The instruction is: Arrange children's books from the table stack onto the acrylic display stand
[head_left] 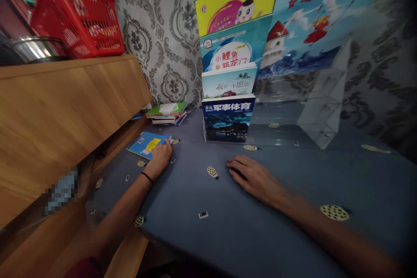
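While the left hand (162,155) touches the right end of a blue book (145,143) on the tablecloth (182,195), near a book pile (167,114), its curled fingers are partly hidden, so whether they pinch cannot be told; the right hand (252,178), fingers extended, thumb apart, is before the clear rack (321,110).

Head camera, looking forward and down over a table (182,195).
The person is wearing the only view, which is facing the patterned wall (156,17) from above the table's near side. Both forearms are reaching in from below, with the left hand (162,155) and right hand (256,178) showing at middle range. The book rack (322,115) is standing farther off, right of centre, while the wooden cabinet (71,108) is filling the left side.
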`<state>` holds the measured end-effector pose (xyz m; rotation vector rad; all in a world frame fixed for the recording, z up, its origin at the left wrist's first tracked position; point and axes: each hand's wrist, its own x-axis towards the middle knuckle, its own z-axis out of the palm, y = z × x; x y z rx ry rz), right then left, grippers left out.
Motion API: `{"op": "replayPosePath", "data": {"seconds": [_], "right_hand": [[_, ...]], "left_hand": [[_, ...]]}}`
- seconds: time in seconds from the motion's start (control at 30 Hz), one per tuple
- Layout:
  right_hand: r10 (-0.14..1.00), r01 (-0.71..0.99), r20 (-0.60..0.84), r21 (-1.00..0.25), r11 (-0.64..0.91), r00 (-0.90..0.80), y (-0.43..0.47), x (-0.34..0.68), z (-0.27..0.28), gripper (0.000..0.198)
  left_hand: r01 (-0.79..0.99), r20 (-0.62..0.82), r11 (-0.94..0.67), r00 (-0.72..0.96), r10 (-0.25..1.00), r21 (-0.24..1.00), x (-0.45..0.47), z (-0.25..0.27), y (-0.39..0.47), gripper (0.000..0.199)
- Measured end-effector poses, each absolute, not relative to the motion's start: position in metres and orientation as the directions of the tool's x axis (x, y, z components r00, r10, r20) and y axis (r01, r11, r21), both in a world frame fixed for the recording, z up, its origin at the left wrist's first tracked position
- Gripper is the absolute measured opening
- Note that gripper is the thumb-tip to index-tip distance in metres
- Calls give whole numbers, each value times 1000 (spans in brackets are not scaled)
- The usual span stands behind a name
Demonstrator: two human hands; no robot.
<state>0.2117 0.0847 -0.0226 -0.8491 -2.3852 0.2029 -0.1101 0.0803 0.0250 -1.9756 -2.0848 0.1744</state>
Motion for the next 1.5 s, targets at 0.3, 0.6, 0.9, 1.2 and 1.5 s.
{"op": "replayPosePath", "data": {"seconds": [0.3,0.6,0.9,1.2,1.5], "right_hand": [[688,527,484,-442,725,-540,76,206,-22,36],[838,598,397,-588,545,-374,68,211,-11,39],[863,856,230,-165,491,-450,20,195,2,34],[844,861,281,-103,499,-456,-36,199,-19,53],[742,726,171,-156,670,-648,-29,210,-25,72]], "left_hand": [[946,-22,-121,120,993,-302,-11,42,-1,63],[947,59,-320,321,945,-24,-10,45,-1,31],[935,243,-336,302,922,115,-74,-8,11,33],[922,356,-387,355,865,21,-75,-17,-13,34],[810,226,-545,501,835,217,-83,-20,-15,73]]}}
